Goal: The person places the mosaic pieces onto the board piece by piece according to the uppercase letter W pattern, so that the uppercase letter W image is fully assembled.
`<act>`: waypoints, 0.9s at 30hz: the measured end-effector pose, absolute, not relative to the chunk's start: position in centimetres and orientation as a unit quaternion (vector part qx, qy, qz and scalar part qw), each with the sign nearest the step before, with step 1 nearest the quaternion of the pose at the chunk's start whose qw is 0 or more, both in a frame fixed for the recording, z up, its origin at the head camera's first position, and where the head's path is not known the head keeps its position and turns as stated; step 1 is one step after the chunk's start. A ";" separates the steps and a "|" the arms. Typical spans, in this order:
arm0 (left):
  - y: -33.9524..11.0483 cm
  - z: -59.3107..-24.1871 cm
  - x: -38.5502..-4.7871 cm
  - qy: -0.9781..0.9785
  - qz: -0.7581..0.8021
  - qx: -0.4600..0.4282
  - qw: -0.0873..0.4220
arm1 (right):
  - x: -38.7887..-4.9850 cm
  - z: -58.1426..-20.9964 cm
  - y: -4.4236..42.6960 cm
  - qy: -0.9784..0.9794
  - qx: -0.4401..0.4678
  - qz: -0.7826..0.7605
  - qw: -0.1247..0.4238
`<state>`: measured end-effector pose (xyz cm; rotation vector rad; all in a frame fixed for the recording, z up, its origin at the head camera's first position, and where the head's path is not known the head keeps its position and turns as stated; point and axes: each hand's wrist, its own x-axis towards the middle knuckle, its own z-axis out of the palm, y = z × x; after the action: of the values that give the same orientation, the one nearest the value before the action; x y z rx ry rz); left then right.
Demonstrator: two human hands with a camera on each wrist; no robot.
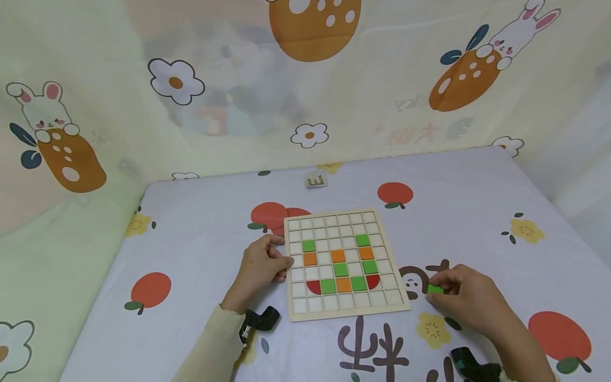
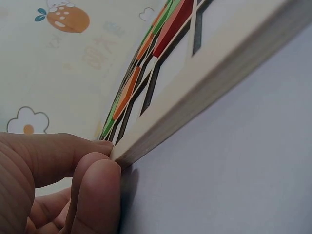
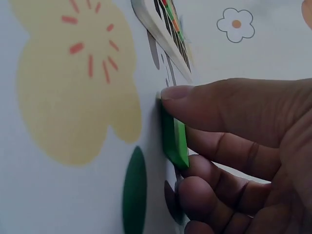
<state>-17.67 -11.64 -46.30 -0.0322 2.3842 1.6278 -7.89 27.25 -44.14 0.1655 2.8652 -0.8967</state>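
Note:
A square wooden grid board (image 1: pixel 300 313) lies on the cloth, with green, orange and red tiles set in some of its cells. The left hand (image 1: pixel 261 262) is at the board's left edge; in the left wrist view its thumb (image 2: pixel 100 195) and index finger meet the rim (image 2: pixel 141 146) and pinch it. To the right of the board, low over the cloth, the right hand (image 1: pixel 470 297) pinches a small green tile (image 1: pixel 435 289). The right wrist view shows this tile (image 3: pixel 179 141) tilted on edge between thumb and fingers, close to the cloth.
A small patterned packet or card (image 1: pixel 316 179) lies behind the board. The white tablecloth (image 1: pixel 215 212) has printed fruit and flowers. A printed curtain (image 1: pixel 238 148) rises at the back. A black device (image 1: pixel 260 320) is worn at the left wrist, another (image 1: pixel 472 366) at the right.

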 end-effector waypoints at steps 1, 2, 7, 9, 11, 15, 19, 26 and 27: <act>-11.6 -46.3 -17.7 0.819 0.559 -0.011 0.127 | -7.9 -44.1 27.2 0.950 0.059 -0.298 0.072; -11.6 -46.3 -17.7 0.819 0.560 -0.012 0.128 | -7.9 -44.1 27.1 0.949 0.063 -0.299 0.076; -11.6 -46.1 -17.6 0.818 0.560 -0.010 0.129 | -7.6 -44.1 27.0 0.946 0.062 -0.309 0.079; -11.5 -46.1 -17.6 0.818 0.560 -0.011 0.129 | -7.5 -44.1 26.9 0.945 0.049 -0.315 0.070; -11.5 -46.0 -17.7 0.819 0.559 -0.012 0.129 | -7.5 -44.1 26.9 0.942 0.037 -0.328 0.064; -11.5 -46.0 -17.8 0.819 0.558 -0.015 0.130 | -7.6 -44.1 26.9 0.933 0.031 -0.350 0.075; -11.5 -46.1 -17.9 0.820 0.557 -0.015 0.132 | -7.9 -43.9 26.8 0.934 0.031 -0.341 0.102; -11.5 -46.2 -17.8 0.817 0.561 -0.020 0.133 | -8.8 -43.3 26.5 0.955 -0.014 -0.273 0.112; -11.5 -46.2 -17.8 0.817 0.561 -0.019 0.133 | -8.9 -43.2 26.4 0.958 -0.017 -0.264 0.112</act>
<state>-17.81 -11.49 -46.16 -0.0539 2.3682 1.6274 -8.92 26.44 -43.15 -0.0509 2.8114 -0.7736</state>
